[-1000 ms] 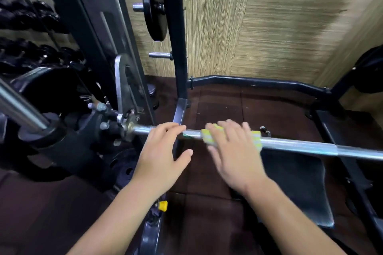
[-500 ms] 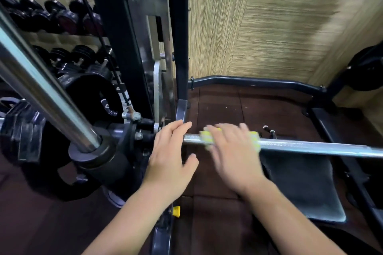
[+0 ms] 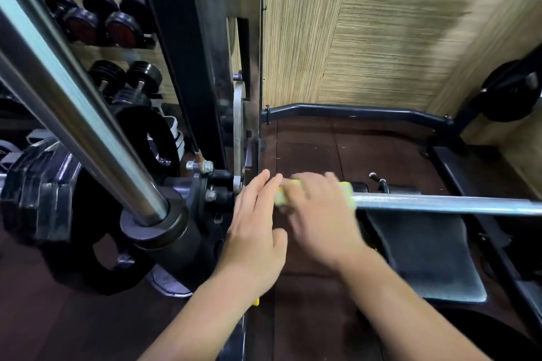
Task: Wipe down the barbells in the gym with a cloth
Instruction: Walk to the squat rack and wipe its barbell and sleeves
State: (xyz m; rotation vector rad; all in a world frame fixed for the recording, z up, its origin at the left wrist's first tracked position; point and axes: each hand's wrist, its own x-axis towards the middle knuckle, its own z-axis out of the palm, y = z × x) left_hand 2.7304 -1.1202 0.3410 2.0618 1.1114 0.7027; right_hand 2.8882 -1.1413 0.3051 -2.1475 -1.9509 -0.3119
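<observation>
A chrome barbell (image 3: 445, 204) runs from the machine's left carriage across to the right edge of the head view. A yellow-green cloth (image 3: 346, 190) is wrapped over the bar near its left end. My right hand (image 3: 319, 220) lies over the cloth with its fingers curled round cloth and bar; it is blurred. My left hand (image 3: 255, 226) rests on the bar just left of the cloth, fingers straight and together, thumb spread toward the right hand. The bar under both hands is hidden.
A thick chrome guide rod (image 3: 73, 114) slants down at the left into a black collar (image 3: 158, 231). Black weight plates (image 3: 38, 193) sit at the far left, dumbbells (image 3: 117, 29) on a rack behind. A black upright (image 3: 181, 38) stands centre. A grey bench pad (image 3: 425, 255) lies under the bar.
My right hand has slid the cloth left along the bar until it nearly meets my left hand. The camera has moved left and closer to the rack.
</observation>
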